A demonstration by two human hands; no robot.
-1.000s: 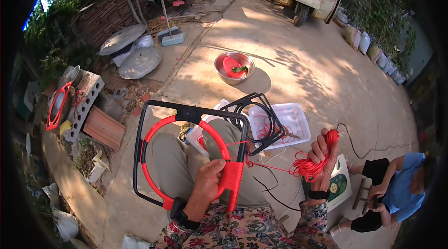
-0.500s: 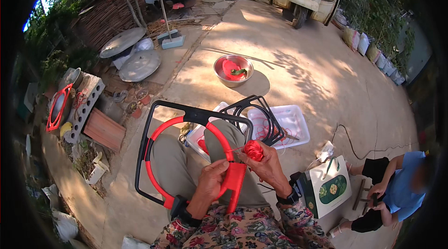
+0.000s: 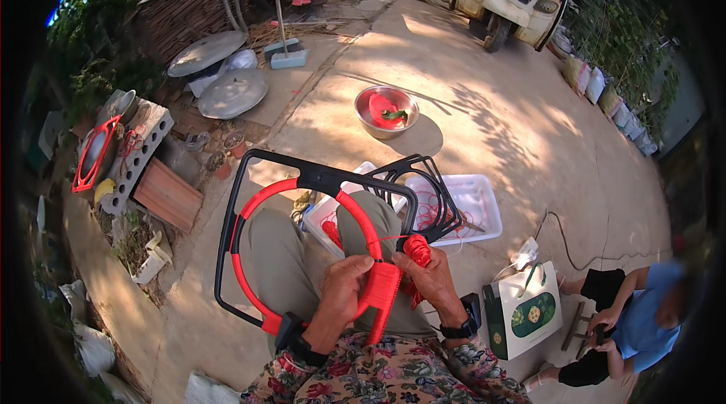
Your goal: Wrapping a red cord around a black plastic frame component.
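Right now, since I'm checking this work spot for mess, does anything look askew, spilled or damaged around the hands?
Nothing stands out. The left hand grips the black-and-red plastic frame on the lap; the right hand holds a bundle of red cord against it. The white plastic tray sits flat on the concrete.

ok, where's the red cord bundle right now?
In the head view the red cord bundle sits low centre, gripped in the right hand just right of the red ring inside the black frame, which the left hand steadies.
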